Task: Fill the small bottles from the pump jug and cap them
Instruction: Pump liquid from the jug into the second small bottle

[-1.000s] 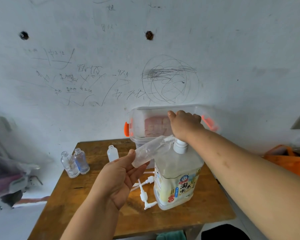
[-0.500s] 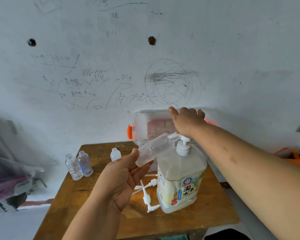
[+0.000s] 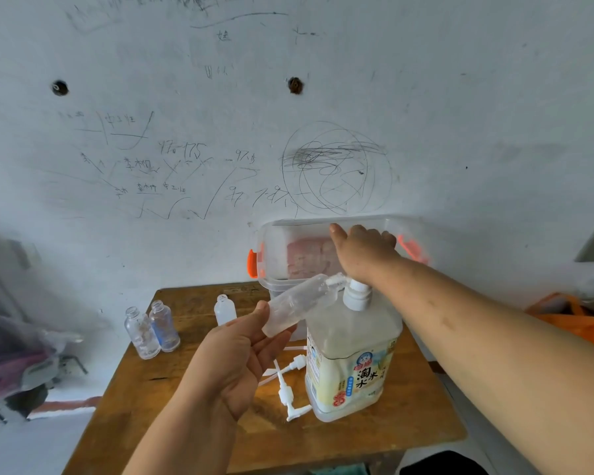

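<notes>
Filling underway: left hand (image 3: 234, 365) gripped small bottle (image 3: 299, 303), right hand (image 3: 364, 252) pressed palm-down on pump jug (image 3: 350, 358); three uncapped bottles (image 3: 163, 325) left at ten o'clock.

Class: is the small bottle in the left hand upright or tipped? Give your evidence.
Tipped. The small bottle slants, its mouth up at the spout of the pump jug, its base gripped by the left hand.

My left hand (image 3: 234, 365) is up on a bent forearm, palm turned towards me. The thumb above and fingers (image 3: 271, 344) below pinch the base of the small bottle (image 3: 299, 306), which tilts up beyond the fingertips. My right arm reaches straight out, with the right hand (image 3: 364, 252) palm-down, fingers loosely extended, and its heel over the pump head (image 3: 357, 296).
</notes>
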Tool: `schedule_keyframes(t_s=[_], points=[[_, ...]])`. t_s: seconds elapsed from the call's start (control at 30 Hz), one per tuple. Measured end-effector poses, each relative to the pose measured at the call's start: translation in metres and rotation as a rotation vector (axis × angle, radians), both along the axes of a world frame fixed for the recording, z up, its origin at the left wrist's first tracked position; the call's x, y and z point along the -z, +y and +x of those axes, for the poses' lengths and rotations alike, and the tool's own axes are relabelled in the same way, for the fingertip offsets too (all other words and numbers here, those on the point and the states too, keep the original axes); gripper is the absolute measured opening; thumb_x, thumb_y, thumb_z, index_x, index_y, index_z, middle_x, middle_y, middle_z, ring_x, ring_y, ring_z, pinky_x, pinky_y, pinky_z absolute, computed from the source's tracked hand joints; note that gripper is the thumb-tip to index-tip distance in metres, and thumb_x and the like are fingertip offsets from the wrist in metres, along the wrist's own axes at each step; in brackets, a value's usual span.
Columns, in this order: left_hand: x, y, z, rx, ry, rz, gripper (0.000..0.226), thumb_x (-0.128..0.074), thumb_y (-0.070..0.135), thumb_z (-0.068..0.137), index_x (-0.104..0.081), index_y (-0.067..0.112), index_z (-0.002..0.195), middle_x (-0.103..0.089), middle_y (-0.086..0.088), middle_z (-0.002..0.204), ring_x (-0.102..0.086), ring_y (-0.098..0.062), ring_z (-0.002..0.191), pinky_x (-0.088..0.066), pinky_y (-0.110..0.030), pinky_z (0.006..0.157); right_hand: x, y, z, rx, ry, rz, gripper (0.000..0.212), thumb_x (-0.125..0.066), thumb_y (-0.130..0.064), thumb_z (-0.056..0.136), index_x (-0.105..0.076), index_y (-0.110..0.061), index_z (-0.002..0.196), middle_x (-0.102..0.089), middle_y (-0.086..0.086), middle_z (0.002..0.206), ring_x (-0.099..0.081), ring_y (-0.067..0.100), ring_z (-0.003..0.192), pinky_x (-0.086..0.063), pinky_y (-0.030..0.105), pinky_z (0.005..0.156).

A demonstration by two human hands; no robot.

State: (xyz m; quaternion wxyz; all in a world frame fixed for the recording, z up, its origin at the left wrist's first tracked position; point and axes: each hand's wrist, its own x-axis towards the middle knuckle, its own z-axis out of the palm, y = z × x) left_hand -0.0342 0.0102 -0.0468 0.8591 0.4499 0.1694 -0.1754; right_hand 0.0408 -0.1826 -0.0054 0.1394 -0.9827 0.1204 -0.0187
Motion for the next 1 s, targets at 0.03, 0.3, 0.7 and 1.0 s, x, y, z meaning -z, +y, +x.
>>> schedule_keyframes(t_s=[0.03,0.3,0.7,1.0], points=[[-0.002,0.000,-0.001,0.003,-0.009,0.000,0.023,-0.063,0.012,0.088,-0.063,-0.003,0.107,-0.075,-0.022,0.093,-0.075,-0.033,0.080,-0.062,-0.037,0.065,-0.002,0.001,0.002,0.016,-0.019,0.017,0.055,-0.018,-0.050,0.099,-0.043,-0.014,0.132,-0.042,0.020,0.137,-0.035,0.042,0.129,-0.028,0.055,0.107],[-0.006,0.000,0.001,0.017,-0.046,-0.019,0.023,-0.062,0.012,0.089,-0.063,-0.002,0.107,-0.075,-0.021,0.096,-0.075,-0.033,0.082,-0.062,-0.033,0.059,-0.007,0.001,0.010,0.062,-0.022,0.068,0.054,-0.023,-0.020,0.097,-0.009,-0.033,0.147,-0.036,0.018,0.138,-0.033,0.043,0.128,-0.024,0.055,0.109],[0.008,-0.002,0.004,0.010,0.005,-0.002,0.024,-0.063,0.013,0.089,-0.061,-0.004,0.105,-0.074,-0.023,0.096,-0.074,-0.034,0.087,-0.060,-0.039,0.070,0.012,0.003,0.010,0.032,-0.005,-0.044,0.050,-0.029,-0.017,0.093,-0.025,-0.020,0.143,-0.042,0.017,0.131,-0.039,0.042,0.122,-0.032,0.049,0.100],[-0.005,0.001,-0.001,0.022,-0.042,0.003,0.028,-0.063,0.014,0.088,-0.062,-0.003,0.110,-0.074,-0.023,0.099,-0.074,-0.034,0.083,-0.062,-0.036,0.064,-0.022,0.005,-0.004,-0.068,0.016,-0.216,0.043,-0.026,-0.018,0.101,-0.024,-0.019,0.145,-0.042,0.019,0.134,-0.038,0.038,0.125,-0.026,0.047,0.108]])
